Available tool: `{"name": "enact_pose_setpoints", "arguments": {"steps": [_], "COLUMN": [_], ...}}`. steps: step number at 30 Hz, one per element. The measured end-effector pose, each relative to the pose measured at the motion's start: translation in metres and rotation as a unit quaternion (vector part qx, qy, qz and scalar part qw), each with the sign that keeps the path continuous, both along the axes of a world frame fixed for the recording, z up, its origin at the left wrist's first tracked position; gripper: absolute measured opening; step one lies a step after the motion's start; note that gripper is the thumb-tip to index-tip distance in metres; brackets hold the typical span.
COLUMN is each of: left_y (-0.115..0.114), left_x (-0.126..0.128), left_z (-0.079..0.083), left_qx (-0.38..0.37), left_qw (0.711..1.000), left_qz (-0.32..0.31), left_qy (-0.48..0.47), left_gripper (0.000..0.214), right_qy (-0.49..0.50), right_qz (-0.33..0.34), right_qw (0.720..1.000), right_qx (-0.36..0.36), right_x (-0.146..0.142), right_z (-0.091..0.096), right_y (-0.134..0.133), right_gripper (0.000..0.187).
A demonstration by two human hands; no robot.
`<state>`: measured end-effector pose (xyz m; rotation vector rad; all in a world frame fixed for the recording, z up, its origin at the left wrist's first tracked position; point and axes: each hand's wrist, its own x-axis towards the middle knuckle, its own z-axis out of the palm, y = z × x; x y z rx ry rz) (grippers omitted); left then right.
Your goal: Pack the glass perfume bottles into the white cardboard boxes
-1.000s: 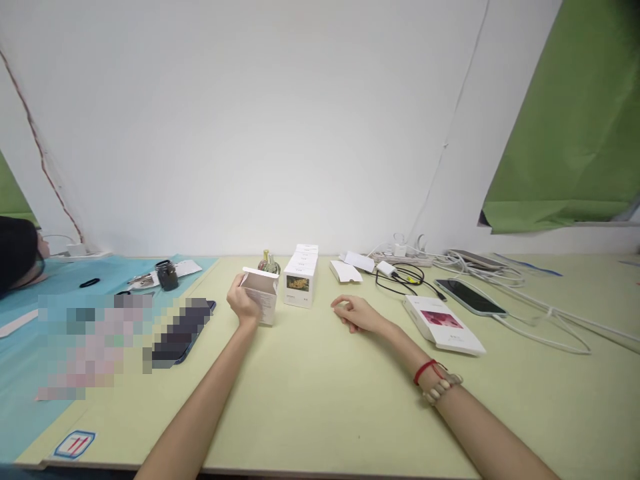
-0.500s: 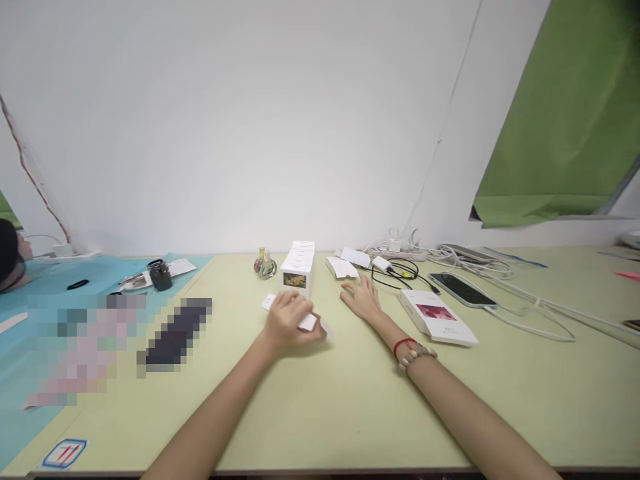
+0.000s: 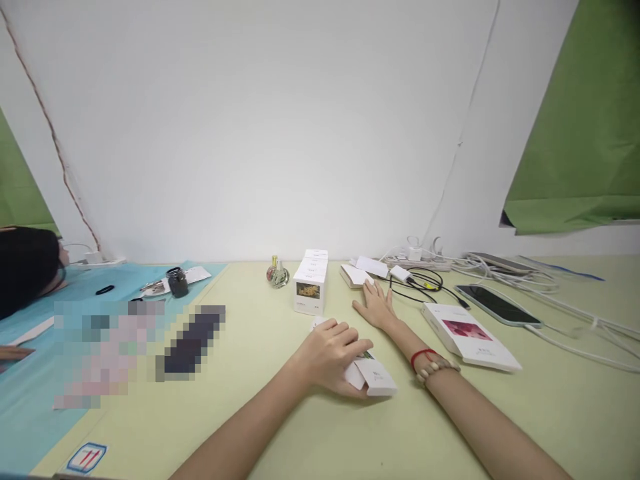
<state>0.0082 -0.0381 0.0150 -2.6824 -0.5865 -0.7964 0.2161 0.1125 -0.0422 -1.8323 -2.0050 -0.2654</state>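
My left hand [image 3: 333,357] is closed around a small white cardboard box [image 3: 381,379] whose end flap sticks out to the right; the palm and fingers hide much of it. My right hand [image 3: 375,307], fingers spread, lies low over the table, its fingertips at the near edge of a white carton piece [image 3: 354,276]; I cannot tell whether they touch it. Beyond my left hand stands a row of white boxes [image 3: 309,297], the front one with a yellow-and-dark picture. Two small round glass bottles [image 3: 280,275] stand left of that row.
Right of my right hand lie a flat white box with a pink picture [image 3: 470,337], a phone [image 3: 497,305] and black and white cables [image 3: 425,280]. To the left are a dark jar [image 3: 177,283], a blue cloth [image 3: 130,283] and blurred items. A person's dark-covered head shows far left.
My left hand has turned the white box, and its flap now shows on the right. My right hand has moved close to the white carton piece. The whole view has shifted slightly.
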Motion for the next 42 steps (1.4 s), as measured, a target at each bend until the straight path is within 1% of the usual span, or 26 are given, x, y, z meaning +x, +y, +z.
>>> {"name": "enact_pose_setpoints", "arguments": {"steps": [2,4,6,8,10,12,15,17,19,21,23,25,27,28,30,31,33,35,38,40,42], "left_y": [-0.002,-0.003,-0.003,-0.001,0.0,0.001,0.001,0.0,-0.001,-0.001,-0.001,-0.001,-0.002,-0.002,-0.003,-0.003,-0.002,0.002,0.011,0.018,0.026], "left_x": [0.001,0.003,0.003,0.001,0.0,0.0,0.001,0.001,0.0,-0.002,-0.003,-0.003,-0.002,-0.001,0.0,-0.001,-0.004,-0.008,-0.016,-0.02,-0.024], "left_z": [0.0,-0.001,-0.003,-0.003,-0.002,-0.002,-0.005,-0.007,-0.007,-0.007,-0.005,-0.004,-0.003,-0.003,-0.002,-0.002,-0.001,-0.001,-0.003,-0.007,-0.011], "left_qx": [-0.039,-0.068,-0.086,-0.101,-0.111,-0.117,-0.129,-0.139,-0.144,-0.146,-0.155,-0.172,-0.19,-0.197,-0.201,-0.2,-0.191,-0.18,-0.162,-0.156,-0.156], "left_qw": [0.999,0.997,0.996,0.994,0.991,0.988,0.984,0.981,0.983,0.987,0.988,0.985,0.981,0.98,0.978,0.977,0.976,0.974,0.959,0.938,0.916], "left_qz": [0.001,0.0,0.011,0.039,0.071,0.097,0.122,0.131,0.107,0.06,0.024,0.018,0.027,0.034,0.056,0.069,0.101,0.139,0.234,0.31,0.368], "left_qy": [0.011,0.019,0.024,0.017,0.007,0.0,-0.005,-0.018,-0.029,-0.026,-0.016,-0.012,-0.014,-0.015,-0.014,-0.013,-0.008,0.0,0.015,0.022,0.022], "left_gripper": [0.061,0.067,0.073,0.075,0.074,0.073,0.078,0.079,0.074,0.067,0.065,0.069,0.072,0.071,0.061,0.055,0.042,0.031,0.021,0.021,0.022], "right_qy": [0.029,0.079,0.14,0.193,0.239,0.291,0.356,0.375,0.379,0.387,0.407,0.445,0.494,0.521,0.566,0.579,0.59,0.59,0.6,0.614,0.631], "right_qz": [0.005,0.007,0.008,0.022,0.04,0.041,0.007,-0.017,-0.027,-0.025,-0.02,-0.02,-0.026,-0.031,-0.047,-0.057,-0.071,-0.075,-0.076,-0.083,-0.095], "right_qw": [0.999,0.992,0.978,0.964,0.954,0.943,0.922,0.913,0.914,0.917,0.912,0.895,0.869,0.853,0.823,0.813,0.804,0.804,0.797,0.785,0.768], "right_qx": [0.039,0.094,0.153,0.184,0.175,0.155,0.153,0.159,0.143,0.096,0.044,0.011,-0.007,-0.015,-0.025,-0.027,-0.028,-0.025,-0.008,0.019,0.056], "right_x": [-0.003,-0.007,-0.012,-0.015,-0.018,-0.017,-0.013,-0.009,-0.006,-0.004,-0.006,-0.009,-0.012,-0.013,-0.012,-0.011,-0.008,-0.004,-0.001,-0.002,-0.002], "right_z": [0.004,0.01,0.017,0.023,0.025,0.026,0.025,0.025,0.024,0.023,0.022,0.022,0.022,0.023,0.024,0.024,0.024,0.024,0.023,0.023,0.024], "right_y": [-0.003,-0.008,-0.015,-0.023,-0.03,-0.035,-0.039,-0.04,-0.041,-0.04,-0.04,-0.039,-0.039,-0.039,-0.038,-0.038,-0.037,-0.036,-0.036,-0.035,-0.034], "right_gripper": [0.068,0.068,0.065,0.062,0.059,0.056,0.052,0.05,0.045,0.041,0.039,0.04,0.044,0.047,0.053,0.057,0.059,0.056,0.048,0.047,0.047]}}
